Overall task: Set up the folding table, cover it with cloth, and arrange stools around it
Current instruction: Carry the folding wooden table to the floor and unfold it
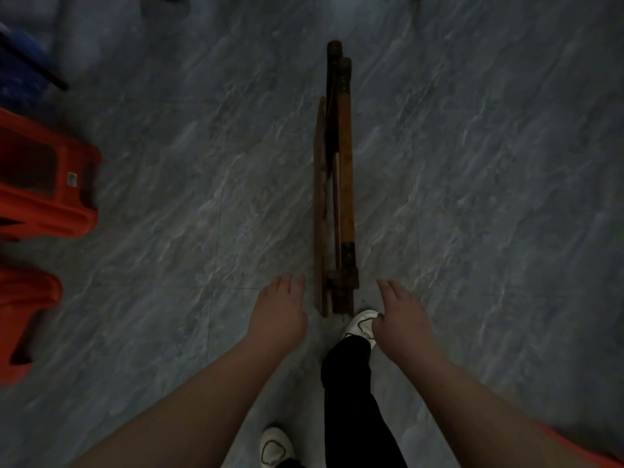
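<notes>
Both grips empty over the folded table

I see the folding table (339, 184) folded flat and edge-on on the grey tiled floor (489, 163), its length running straight away from me and its near end just ahead of a white shoe (361, 324). My left grip (278, 314) hangs just left of that near end and my right grip (400, 319) just right of it. Both are wide, fingers loosely extended, holding nothing and apart from the wood. A black trouser leg (351, 383) shows between my forearms, with a second white shoe (275, 445) lower down. 2 red stools (50, 184) sit at the left edge of view, well apart from the table, the nearer one (23, 309) partly cut off. A blurred blue object (20, 62) lies beyond them, and I cannot tell what it is.
</notes>
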`<state>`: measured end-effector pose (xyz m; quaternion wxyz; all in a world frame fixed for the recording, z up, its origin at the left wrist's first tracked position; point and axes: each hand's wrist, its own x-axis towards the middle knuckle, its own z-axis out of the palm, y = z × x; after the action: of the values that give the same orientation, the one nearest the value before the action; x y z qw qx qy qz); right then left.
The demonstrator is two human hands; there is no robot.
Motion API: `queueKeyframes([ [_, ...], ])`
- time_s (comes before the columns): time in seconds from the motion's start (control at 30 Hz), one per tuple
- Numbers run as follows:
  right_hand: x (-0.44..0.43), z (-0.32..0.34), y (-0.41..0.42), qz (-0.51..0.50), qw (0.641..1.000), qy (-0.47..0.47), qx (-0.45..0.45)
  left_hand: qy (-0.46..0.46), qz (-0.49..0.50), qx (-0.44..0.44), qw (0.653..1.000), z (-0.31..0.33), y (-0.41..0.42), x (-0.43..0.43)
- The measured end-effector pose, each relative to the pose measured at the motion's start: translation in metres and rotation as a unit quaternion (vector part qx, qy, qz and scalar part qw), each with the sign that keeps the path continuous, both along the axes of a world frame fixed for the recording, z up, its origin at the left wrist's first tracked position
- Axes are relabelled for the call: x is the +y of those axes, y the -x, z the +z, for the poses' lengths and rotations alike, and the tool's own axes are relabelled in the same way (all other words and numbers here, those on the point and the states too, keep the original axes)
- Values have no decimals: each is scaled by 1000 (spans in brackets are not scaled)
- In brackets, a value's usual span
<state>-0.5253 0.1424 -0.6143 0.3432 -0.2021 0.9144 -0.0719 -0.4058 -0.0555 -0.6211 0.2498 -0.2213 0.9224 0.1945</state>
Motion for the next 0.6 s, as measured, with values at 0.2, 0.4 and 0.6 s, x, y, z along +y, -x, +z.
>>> queueKeyframes([
  [0.2,20,30,-64,-38,995,44,82,24,-30,43,998,24,-35,9],
  [0.4,50,59,-124,-54,992,69,96,19,-15,77,997,50,-82,29],
  [0.6,60,56,-140,-48,986,95,132,36,-3,116,993,45,-99,46],
])
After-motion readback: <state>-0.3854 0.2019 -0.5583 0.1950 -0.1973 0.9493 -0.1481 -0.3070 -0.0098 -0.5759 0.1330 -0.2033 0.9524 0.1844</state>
